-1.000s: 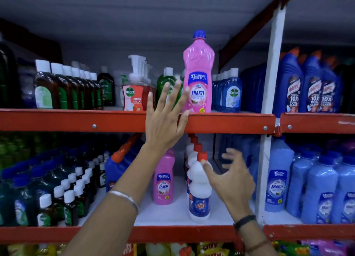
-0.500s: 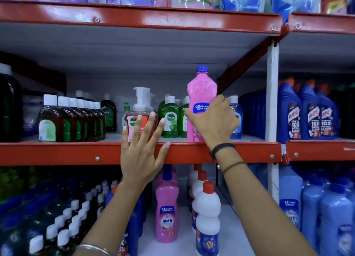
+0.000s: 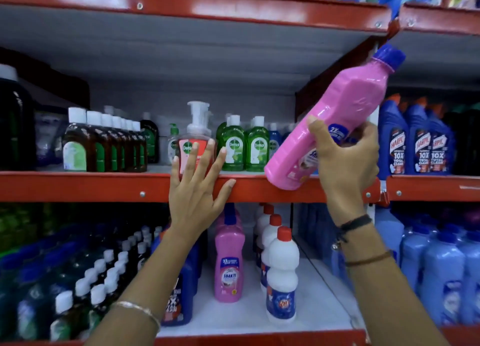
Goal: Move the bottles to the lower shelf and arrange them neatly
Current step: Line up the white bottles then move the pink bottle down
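The pink bottle (image 3: 335, 127) is gripped low by the right hand (image 3: 345, 164), cap tipped to 1 o'clock so it clears the shelf lip (image 3: 78, 184), left hand (image 3: 194, 187) spread flat there, probably for balance.

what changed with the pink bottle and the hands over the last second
The right hand came up from the lower shelf, took hold of the pink bottle standing on the middle shelf, and has now lifted it off, tilted with its cap up to the right. The left hand slid down and left along the shelf edge and stays open there. The other bottles have not moved.
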{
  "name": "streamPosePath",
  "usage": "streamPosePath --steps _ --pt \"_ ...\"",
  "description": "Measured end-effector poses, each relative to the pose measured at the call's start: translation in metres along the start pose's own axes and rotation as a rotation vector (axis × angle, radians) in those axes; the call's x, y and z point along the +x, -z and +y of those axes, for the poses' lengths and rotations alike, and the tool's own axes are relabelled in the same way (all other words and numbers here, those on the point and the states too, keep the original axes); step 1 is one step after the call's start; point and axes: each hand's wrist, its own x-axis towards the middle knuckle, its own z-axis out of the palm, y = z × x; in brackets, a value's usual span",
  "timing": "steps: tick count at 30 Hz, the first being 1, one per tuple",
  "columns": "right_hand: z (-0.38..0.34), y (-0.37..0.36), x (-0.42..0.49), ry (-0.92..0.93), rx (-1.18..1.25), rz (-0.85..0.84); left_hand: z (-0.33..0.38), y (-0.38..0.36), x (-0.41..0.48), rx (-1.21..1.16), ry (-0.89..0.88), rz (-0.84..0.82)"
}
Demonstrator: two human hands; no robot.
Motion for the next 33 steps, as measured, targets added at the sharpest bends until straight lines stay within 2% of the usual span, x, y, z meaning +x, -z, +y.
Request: streamPosePath --steps 4,11,17,26,33 --pt "0.019 0.009 -0.049 -0.031 -0.052 -0.07 -0.002 0.0 -0.004 0.012 0.027 0.023" --pt "0.091 -0.014 -0.147 -0.199 -0.23 -0.249 -0.004 -0.002 -0.006 0.002 0.011 0.066" --pt "0.143 -0.042 -0.2 -0.211 -0.388 -0.4 -0.004 -0.005 -0.005 -0.014 0.008 0.093" --pt "0.17 -0.056 -0.218 -0.308 -0.521 -0.414 -0.005 -0.009 -0.005 -0.022 0.001 0.122" --pt "0.166 -0.06 -0.218 -0.259 -0.608 -0.422 -0.004 -0.009 -0.006 -0.026 0.002 0.114"
